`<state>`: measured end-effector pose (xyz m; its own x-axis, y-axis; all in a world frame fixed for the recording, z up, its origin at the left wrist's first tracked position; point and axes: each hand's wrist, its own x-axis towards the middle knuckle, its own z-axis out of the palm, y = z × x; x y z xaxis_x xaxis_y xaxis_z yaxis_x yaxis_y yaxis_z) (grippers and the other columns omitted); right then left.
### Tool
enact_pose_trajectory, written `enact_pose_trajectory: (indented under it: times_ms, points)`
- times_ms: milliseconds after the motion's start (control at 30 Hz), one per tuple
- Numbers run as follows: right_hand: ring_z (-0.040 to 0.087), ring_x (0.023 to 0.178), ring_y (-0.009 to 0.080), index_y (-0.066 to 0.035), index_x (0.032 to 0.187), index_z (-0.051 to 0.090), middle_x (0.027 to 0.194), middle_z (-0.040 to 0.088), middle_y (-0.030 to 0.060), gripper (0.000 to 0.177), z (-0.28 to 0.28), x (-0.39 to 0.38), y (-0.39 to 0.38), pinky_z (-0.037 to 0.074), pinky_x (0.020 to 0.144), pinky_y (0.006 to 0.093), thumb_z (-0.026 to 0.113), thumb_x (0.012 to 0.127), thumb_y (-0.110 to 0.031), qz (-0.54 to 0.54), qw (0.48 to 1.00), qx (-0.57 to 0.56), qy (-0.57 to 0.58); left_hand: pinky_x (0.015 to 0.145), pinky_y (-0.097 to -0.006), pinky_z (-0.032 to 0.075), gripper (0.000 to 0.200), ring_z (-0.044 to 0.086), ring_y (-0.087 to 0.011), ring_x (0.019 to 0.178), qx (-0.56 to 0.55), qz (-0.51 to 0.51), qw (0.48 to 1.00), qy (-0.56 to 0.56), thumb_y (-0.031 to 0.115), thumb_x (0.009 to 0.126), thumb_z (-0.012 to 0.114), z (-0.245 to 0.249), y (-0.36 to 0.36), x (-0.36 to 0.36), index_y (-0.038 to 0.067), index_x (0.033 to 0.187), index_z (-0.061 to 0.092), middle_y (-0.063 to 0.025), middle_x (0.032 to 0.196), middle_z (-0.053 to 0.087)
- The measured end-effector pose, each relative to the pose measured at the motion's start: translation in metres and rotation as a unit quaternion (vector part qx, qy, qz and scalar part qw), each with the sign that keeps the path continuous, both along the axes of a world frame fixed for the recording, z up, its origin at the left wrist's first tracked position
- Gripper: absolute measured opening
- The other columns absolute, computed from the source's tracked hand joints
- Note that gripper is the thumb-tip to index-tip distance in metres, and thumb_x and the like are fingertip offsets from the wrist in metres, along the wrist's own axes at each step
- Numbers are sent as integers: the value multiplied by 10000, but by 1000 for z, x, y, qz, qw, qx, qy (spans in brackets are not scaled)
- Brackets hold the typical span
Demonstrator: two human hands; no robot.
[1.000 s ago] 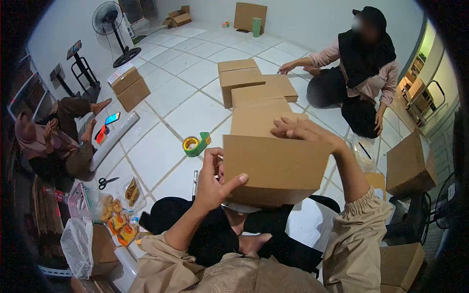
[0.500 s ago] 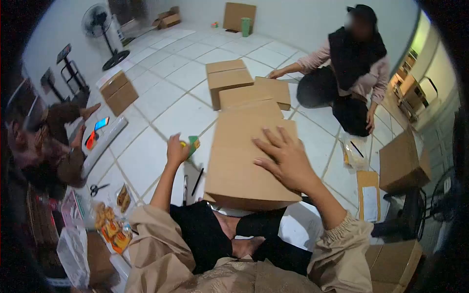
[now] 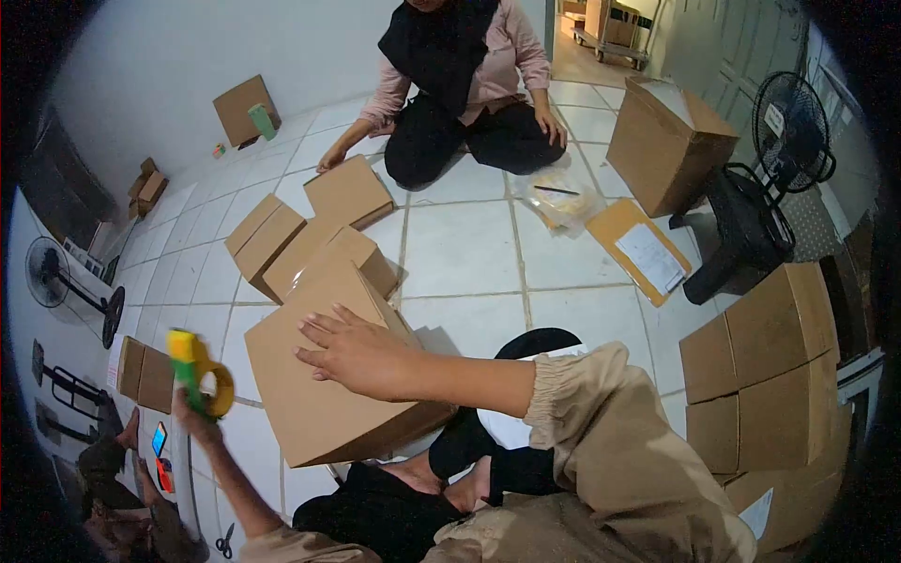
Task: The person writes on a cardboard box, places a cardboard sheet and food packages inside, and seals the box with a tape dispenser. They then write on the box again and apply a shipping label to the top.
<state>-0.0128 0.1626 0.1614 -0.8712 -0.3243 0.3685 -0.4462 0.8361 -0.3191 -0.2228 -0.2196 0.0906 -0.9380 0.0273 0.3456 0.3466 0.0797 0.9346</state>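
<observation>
A large brown cardboard box (image 3: 314,408) sits tilted in view before my crossed legs. My right hand (image 3: 368,357) lies on its top with fingers spread and nothing held. Left of the box, my left hand (image 3: 195,422) is closed around the handle of a green and yellow tape dispenser (image 3: 190,375), raised with its yellow end up and apart from the box. Part of the left hand's fingers is hidden behind the dispenser's lower end. Smaller cardboard boxes (image 3: 347,249) stand just beyond the large one.
Across the floor kneels a person (image 3: 460,94), one hand at a flat box (image 3: 349,190). On the right are stacked boxes (image 3: 760,366), a black stool (image 3: 741,239), a fan (image 3: 788,131) and a padded envelope (image 3: 638,249). Scissors (image 3: 225,541) lie lower left.
My view has swung to the right. My left hand has lifted the tape dispenser higher, clear of the floor. The right hand stays flat on the large box.
</observation>
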Motion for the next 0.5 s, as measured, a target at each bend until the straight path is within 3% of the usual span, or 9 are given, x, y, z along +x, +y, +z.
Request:
enact_pose_trajectory:
  times_ms: [100,167,200,233,267,333,400,467,500]
  points:
    - [331,1300,302,-70,1233,524,1359,394,196,430,-2,1,-5,212,1082,477,452,900,-332,4,1000,-10,6,714,-338,506,444,595,-168,729,235,-87,963,-97,414,899,448,130,103,116,31,1100,550,-61,810,603]
    - [342,1288,306,-53,1204,542,1348,408,191,372,-6,0,-7,210,1089,466,456,907,-262,-6,999,-29,20,714,-344,492,437,583,-166,729,112,-37,993,23,417,883,479,114,109,114,20,1046,563,-62,745,584]
    - [342,1288,306,-53,1204,542,1348,408,191,372,-8,-2,-9,210,1089,466,456,907,-262,-4,999,-31,22,702,-343,480,435,573,-163,726,-45,-58,984,163,422,873,499,110,124,113,14,1003,575,-60,718,574]
    - [387,1253,303,-42,1198,540,1323,433,190,356,-9,-5,-10,264,1064,457,447,913,-235,-9,1000,-21,-4,593,-295,429,402,520,-126,651,-303,-125,942,77,408,859,526,114,135,115,10,861,582,-27,689,537]
    - [433,1218,301,-32,1192,537,1297,457,188,341,-9,-6,-8,317,1039,448,437,918,-209,-16,999,-11,-30,546,-232,392,371,488,-82,586,-60,-157,984,-54,345,855,568,115,148,124,-8,744,589,1,631,520]
    - [488,1151,281,-24,1182,537,1244,494,172,330,18,-1,2,378,984,425,434,927,-207,4,972,-222,-82,490,-204,354,371,441,-56,520,-88,-168,981,-36,339,845,578,129,165,137,-20,752,577,1,623,515]
    - [544,1085,262,-17,1173,536,1191,531,156,320,29,0,5,440,930,402,431,936,-204,32,896,-421,-134,487,-206,359,367,450,-59,522,-85,-180,979,-37,333,843,579,129,164,135,-24,757,582,-6,625,523]
    - [596,962,205,-25,1140,551,1051,583,102,298,32,-4,2,496,836,352,463,939,-228,151,556,-729,-371,484,-209,364,364,458,-61,524,-85,-186,978,-38,328,840,579,127,161,134,-27,762,587,-13,627,531]
    - [596,962,205,-25,1140,551,1051,583,102,298,33,-6,2,496,836,352,463,939,-228,153,555,-729,-370,485,-208,369,361,464,-63,525,-95,-195,976,-29,325,835,583,127,161,132,-29,763,589,-16,624,532]
